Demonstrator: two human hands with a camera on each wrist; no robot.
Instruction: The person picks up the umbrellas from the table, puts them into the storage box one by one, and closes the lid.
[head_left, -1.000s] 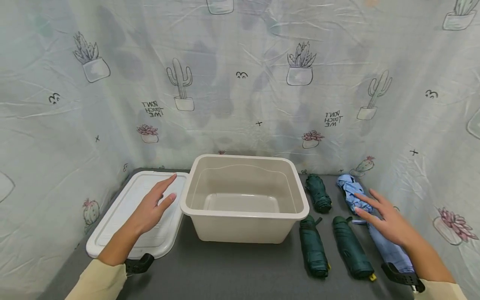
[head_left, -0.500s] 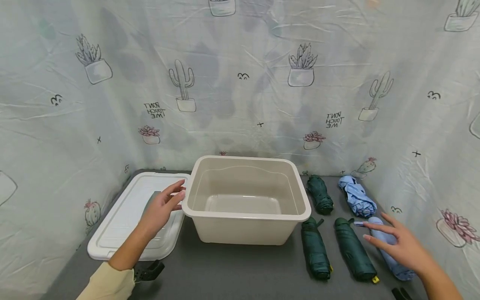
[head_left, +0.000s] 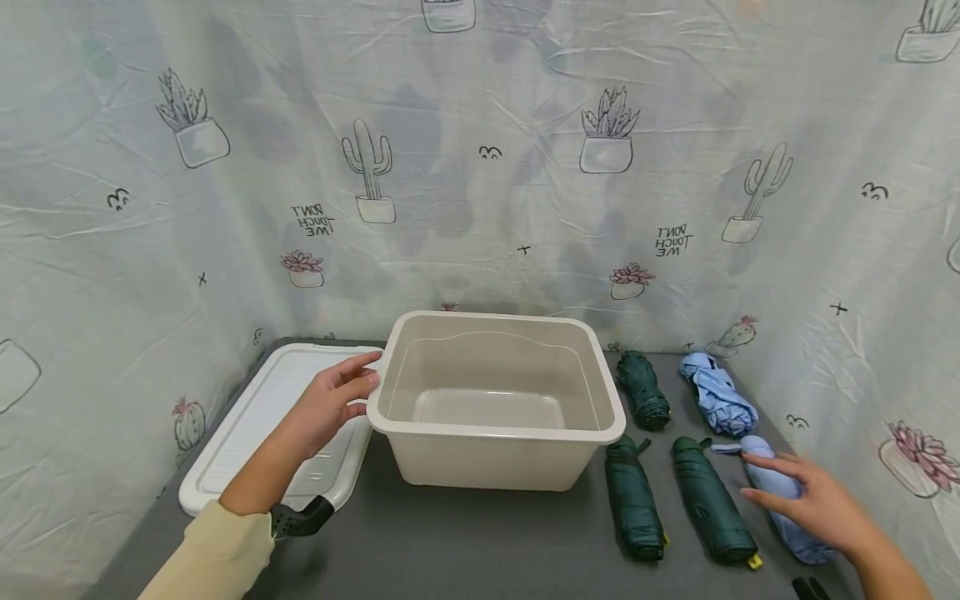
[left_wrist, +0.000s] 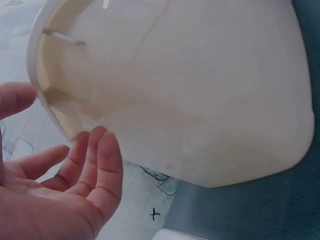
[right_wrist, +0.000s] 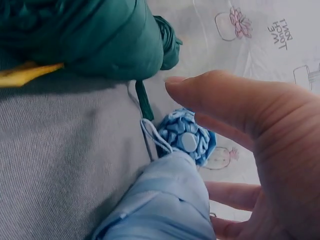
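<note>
A beige plastic bin (head_left: 495,460) stands open-topped in the middle of the table. My left hand (head_left: 324,408) is at its left rim, fingers loosely bent; in the left wrist view the thumb and fingertips lie right at the rim's edge. On the right, my right hand (head_left: 821,504) hovers over a light blue folded umbrella (head_left: 802,542), thumb and fingers spread on either side. In the right wrist view that umbrella (right_wrist: 162,200) shows a looped cord. Left of it lies a dark green folded umbrella (head_left: 712,500) with a yellow tip.
Another dark green umbrella (head_left: 633,500) lies beside the bin, with a shorter green one (head_left: 643,392) behind it. A crumpled blue umbrella (head_left: 718,393) is at the back right. A white lid (head_left: 247,450) lies left of the bin. A printed curtain (head_left: 480,208) encloses the table.
My left hand has moved right from over the lid to the bin's rim. My right hand has come back from near the crumpled blue umbrella to over the light blue one.
</note>
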